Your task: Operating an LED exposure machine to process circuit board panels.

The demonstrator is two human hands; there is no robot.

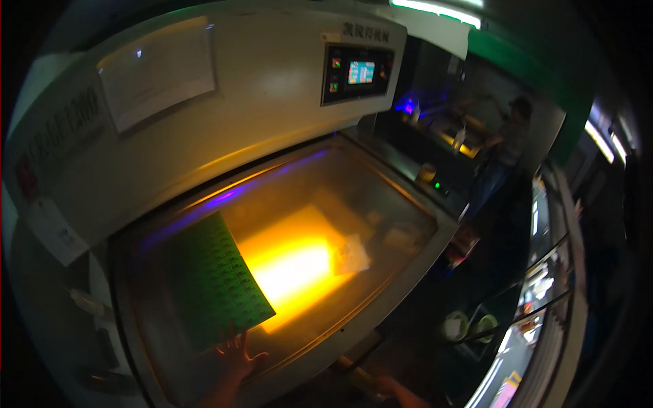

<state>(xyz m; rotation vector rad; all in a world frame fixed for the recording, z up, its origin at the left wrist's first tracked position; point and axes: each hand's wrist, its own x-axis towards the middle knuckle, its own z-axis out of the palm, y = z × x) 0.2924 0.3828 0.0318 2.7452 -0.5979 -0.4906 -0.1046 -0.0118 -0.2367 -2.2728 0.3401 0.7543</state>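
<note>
A green sheet (221, 279) with rows of small printed patterns, like a circuit board panel, lies on the left part of the machine's glossy bed (381, 204). My left hand (238, 355) is open at the sheet's near edge, fingers spread, with the fingertips at or just over that edge. Bright yellow light glows on the bed just right of the sheet. My right hand (393, 389) is low in the picture, off the bed's front edge. It is dark and blurred, beside a dim yellowish-brown object (357, 374); whether the fingers grip that object is not visible.
The machine's pale upper housing (272, 88) rises behind the bed, with a control panel (357, 73) and a taped paper sheet (160, 71). A pale crumpled piece (352, 255) rests on the bed. Far right, a person (507, 146) stands at another lit station; a rack (537, 292) runs nearer.
</note>
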